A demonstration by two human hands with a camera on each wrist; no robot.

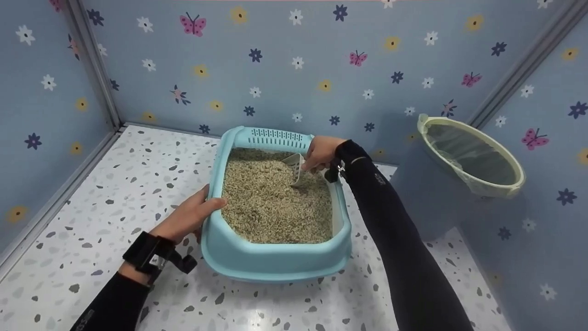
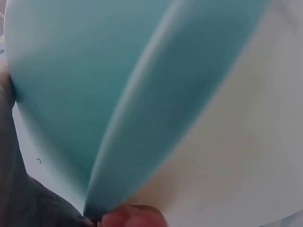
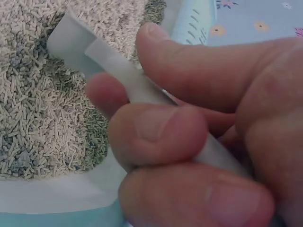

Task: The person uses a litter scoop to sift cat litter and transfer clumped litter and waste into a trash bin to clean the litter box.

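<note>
A light-blue litter box [image 1: 280, 262] stands on the floor, filled with pale pellet litter [image 1: 266, 197]. On its left side, my left hand [image 1: 193, 214] grips the rim, thumb over the top edge and fingers against the outer wall. The left wrist view shows the blue rim [image 2: 156, 94] close up, with the thumb tip [image 2: 135, 217] at the bottom. At the box's far right, my right hand [image 1: 324, 154] holds a whitish litter scoop [image 1: 296, 168]. Fingers curl round its handle in the right wrist view, and the scoop's head [image 3: 71, 45] is partly sunk in the pellets.
To the right is a bin [image 1: 519, 181] with a pale yellow-green rim and a translucent liner. Blue walls [image 1: 275, 27] with flowers and butterflies enclose the back and both sides. The floor [image 1: 115, 193] is white with grey speckles.
</note>
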